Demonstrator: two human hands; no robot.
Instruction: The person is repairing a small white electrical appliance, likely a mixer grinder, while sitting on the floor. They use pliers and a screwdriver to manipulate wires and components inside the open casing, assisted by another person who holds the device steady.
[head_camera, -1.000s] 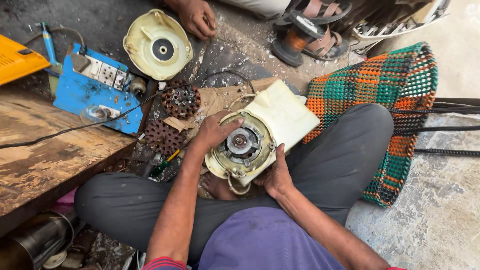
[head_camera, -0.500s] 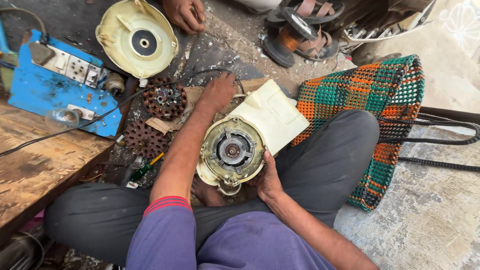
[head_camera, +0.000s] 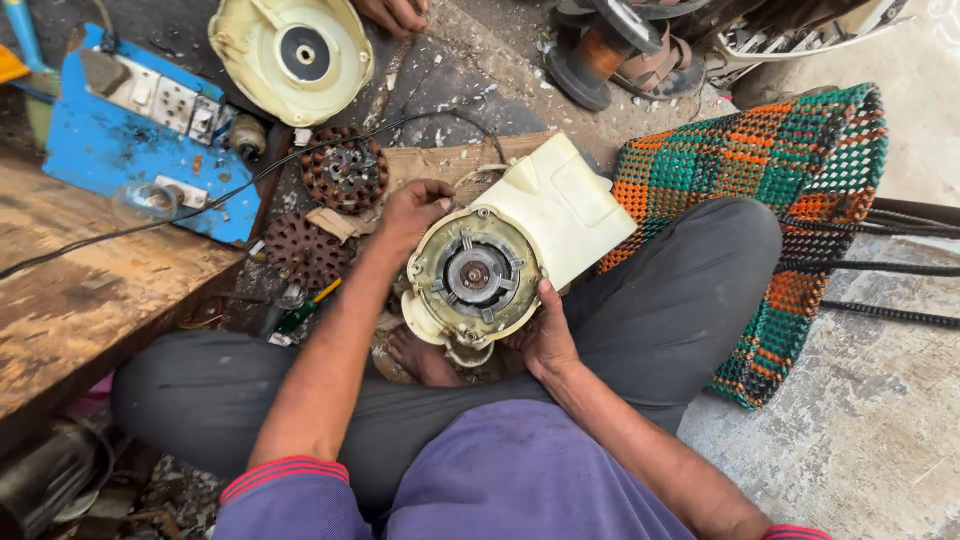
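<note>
The person sits cross-legged on the floor with a cream fan motor housing in the lap. The left hand reaches out with a nearly straight arm and rests on the top left edge of the housing; its fingers curl over the rim there and grip it. The right hand comes from below with a bent arm. Its thumb presses the lower right rim of the housing and its fingers are hidden under it, so it holds the housing from beneath. The round metal motor shows in the open face of the housing.

Left of the housing lie two rusty round motor cores on the dirty floor. Further left is a worn wooden tabletop with a blue switch board on it. Above the housing lies a cream round fan cover, and another person's hand touches it. Right of the housing is a green and orange woven mat.
</note>
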